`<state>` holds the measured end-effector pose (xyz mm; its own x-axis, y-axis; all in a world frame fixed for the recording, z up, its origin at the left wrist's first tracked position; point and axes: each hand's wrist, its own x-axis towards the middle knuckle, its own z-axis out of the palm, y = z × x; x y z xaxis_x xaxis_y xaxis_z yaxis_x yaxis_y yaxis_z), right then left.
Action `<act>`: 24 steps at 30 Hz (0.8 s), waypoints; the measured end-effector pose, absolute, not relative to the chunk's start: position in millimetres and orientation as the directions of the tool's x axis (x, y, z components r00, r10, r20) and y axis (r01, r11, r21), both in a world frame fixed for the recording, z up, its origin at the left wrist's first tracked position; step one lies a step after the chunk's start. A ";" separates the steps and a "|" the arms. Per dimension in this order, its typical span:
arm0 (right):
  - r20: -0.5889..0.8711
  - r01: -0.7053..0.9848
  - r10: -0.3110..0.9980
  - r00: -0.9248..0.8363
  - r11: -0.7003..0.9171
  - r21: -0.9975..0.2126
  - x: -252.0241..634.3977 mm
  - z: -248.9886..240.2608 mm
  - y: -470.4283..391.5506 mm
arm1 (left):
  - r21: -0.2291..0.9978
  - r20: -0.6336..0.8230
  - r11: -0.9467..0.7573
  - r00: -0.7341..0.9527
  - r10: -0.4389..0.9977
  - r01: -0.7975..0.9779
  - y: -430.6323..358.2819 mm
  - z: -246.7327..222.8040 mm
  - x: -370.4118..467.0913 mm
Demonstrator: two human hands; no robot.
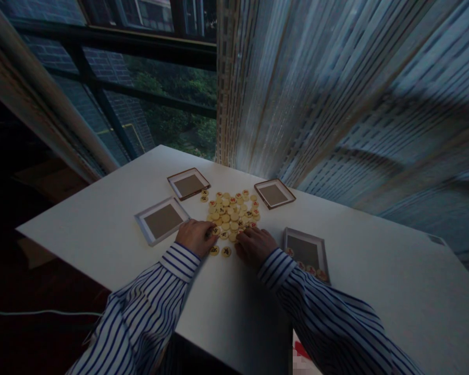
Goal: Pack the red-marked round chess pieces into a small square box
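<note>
A heap of round, pale yellow xiangqi pieces [226, 213] lies on the white table, some showing red or black characters and others blank side up. At the heap's near left edge, my left hand [195, 237] is closed, thumb and fingers around a black-marked xiangqi piece [216, 230]. My right hand [256, 247] bends over the near right edge, its fingers closed together against the pieces. Whatever its fingertips hold is hidden. Two black-marked pieces, a left one [214, 251] and a right one [226, 252], lie between my hands, nearer to me.
Shallow open boxes surround the heap: far left [172, 179], near left [144, 229], far right [260, 192] and near right [323, 250]. Several red-marked pieces [311, 270] line the near right box's front. Beyond the table [375, 250] hang a striped curtain [297, 78] and a window railing [140, 49].
</note>
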<state>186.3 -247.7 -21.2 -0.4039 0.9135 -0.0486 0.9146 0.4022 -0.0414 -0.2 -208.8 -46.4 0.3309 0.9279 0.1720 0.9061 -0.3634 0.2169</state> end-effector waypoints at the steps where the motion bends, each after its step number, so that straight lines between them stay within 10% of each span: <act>1: -0.043 0.912 0.911 -0.409 0.408 -0.040 184.2 -21.1 -246.5 | 0.231 0.189 -0.372 0.334 0.924 0.899 -210.7 -47.7 -2.9; 24: -0.178 0.915 0.902 -0.394 0.403 0.015 164.0 -9.6 -236.8 | 0.373 0.230 -0.400 0.334 0.914 0.837 -235.9 -72.1 -33.0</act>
<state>164.0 -236.8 -9.6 -0.3942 0.9017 -0.1775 0.9151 0.4030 0.0151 -33.0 -235.9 -72.1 0.3345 0.9139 0.2302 0.8372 -0.4003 0.3727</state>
